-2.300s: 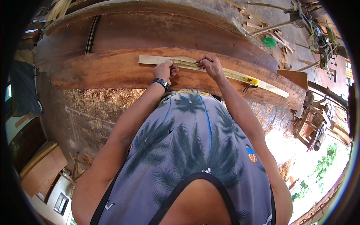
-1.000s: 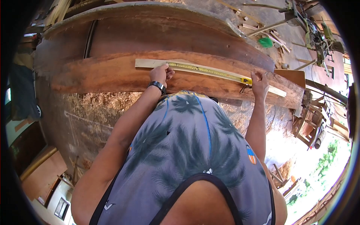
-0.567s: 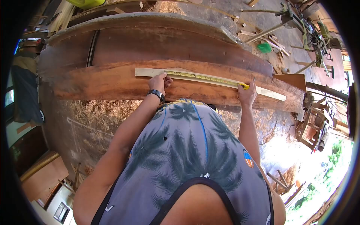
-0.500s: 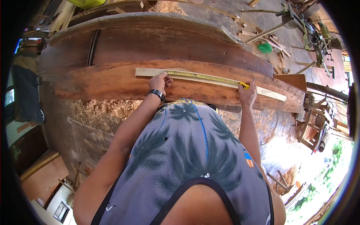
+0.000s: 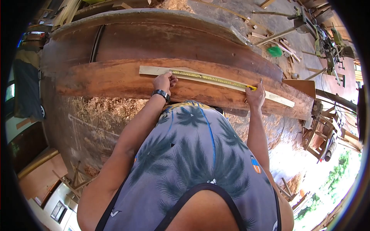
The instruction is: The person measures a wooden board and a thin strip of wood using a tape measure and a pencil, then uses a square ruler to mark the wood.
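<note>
A pale wooden strip lies lengthwise on a broad reddish-brown plank. Along the strip runs the yellow blade of a tape measure, pulled out between my hands. My left hand, with a dark watch at the wrist, pinches the blade's left end against the strip. At the other end, my right hand is closed around the yellow tape case, most of it hidden by the fingers. A thin pencil-like stick pokes up from the right hand's fingers.
Behind the plank stretches a dark brown board surface with a raised far edge. Wood shavings cover the floor near my side. A green bag and wood offcuts lie at the back right, beside a metal machine.
The view has shifted very slightly. Both hands keep their places on the tape measure, and the strip and plank lie as before.
</note>
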A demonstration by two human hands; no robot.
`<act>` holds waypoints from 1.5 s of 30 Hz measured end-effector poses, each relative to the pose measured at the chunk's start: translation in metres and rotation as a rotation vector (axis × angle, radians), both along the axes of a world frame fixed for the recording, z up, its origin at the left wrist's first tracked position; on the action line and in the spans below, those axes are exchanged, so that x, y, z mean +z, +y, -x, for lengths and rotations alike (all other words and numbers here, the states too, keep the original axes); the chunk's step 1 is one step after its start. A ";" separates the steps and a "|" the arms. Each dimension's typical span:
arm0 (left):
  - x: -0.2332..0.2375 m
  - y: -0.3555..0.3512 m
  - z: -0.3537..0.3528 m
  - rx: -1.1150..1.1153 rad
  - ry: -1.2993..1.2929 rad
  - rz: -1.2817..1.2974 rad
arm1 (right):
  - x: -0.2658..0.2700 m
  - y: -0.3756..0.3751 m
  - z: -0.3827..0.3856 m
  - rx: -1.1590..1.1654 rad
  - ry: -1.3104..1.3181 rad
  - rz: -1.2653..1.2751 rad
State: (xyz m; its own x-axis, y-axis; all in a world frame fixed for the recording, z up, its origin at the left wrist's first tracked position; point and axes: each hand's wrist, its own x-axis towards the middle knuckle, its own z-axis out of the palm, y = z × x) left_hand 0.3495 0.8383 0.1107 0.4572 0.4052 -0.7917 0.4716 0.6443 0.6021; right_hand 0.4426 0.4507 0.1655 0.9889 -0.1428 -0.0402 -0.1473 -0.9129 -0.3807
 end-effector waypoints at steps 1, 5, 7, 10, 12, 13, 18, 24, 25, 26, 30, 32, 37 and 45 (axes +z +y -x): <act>0.001 0.000 0.000 0.001 0.000 -0.001 | 0.000 0.000 -0.001 -0.003 0.004 -0.006; 0.003 -0.001 0.001 -0.001 -0.018 -0.007 | -0.002 -0.001 -0.003 -0.007 0.014 -0.009; 0.006 -0.001 0.000 0.004 -0.020 -0.011 | -0.001 0.000 -0.004 -0.004 0.013 0.005; 0.010 -0.003 -0.001 0.017 0.002 -0.017 | 0.000 0.001 -0.005 0.008 -0.018 0.026; 0.011 -0.003 0.000 0.001 -0.022 -0.022 | -0.001 0.002 -0.005 0.017 -0.044 0.031; 0.010 -0.002 0.001 0.002 -0.018 -0.021 | -0.001 0.002 -0.004 0.021 -0.050 0.030; 0.007 -0.002 0.002 0.007 -0.034 -0.020 | -0.005 -0.002 -0.006 0.028 -0.047 0.049; 0.005 0.000 0.003 -0.026 -0.044 0.011 | 0.000 0.004 -0.008 0.028 0.028 0.051; 0.006 0.000 0.004 -0.028 -0.051 0.018 | 0.001 0.004 -0.008 0.036 0.003 0.063; 0.007 0.000 0.003 -0.025 -0.047 0.018 | 0.000 0.004 -0.009 0.043 -0.025 0.076; 0.009 0.000 0.002 0.009 -0.016 0.043 | -0.001 0.004 -0.011 0.023 -0.001 0.087; 0.007 -0.001 0.003 0.014 -0.005 0.042 | 0.002 0.005 -0.011 0.016 0.013 0.093; 0.008 0.002 0.002 0.032 -0.038 0.090 | 0.005 0.010 -0.014 0.046 -0.005 0.092; 0.002 0.004 0.004 -0.032 -0.010 0.074 | 0.003 0.005 -0.016 0.015 0.083 0.071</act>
State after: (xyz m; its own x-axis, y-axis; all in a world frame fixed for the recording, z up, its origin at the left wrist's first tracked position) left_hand 0.3450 0.8423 0.1123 0.4775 0.3306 -0.8140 0.4869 0.6717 0.5584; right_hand 0.4581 0.4555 0.1684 0.9847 -0.1330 -0.1122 -0.1613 -0.9394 -0.3025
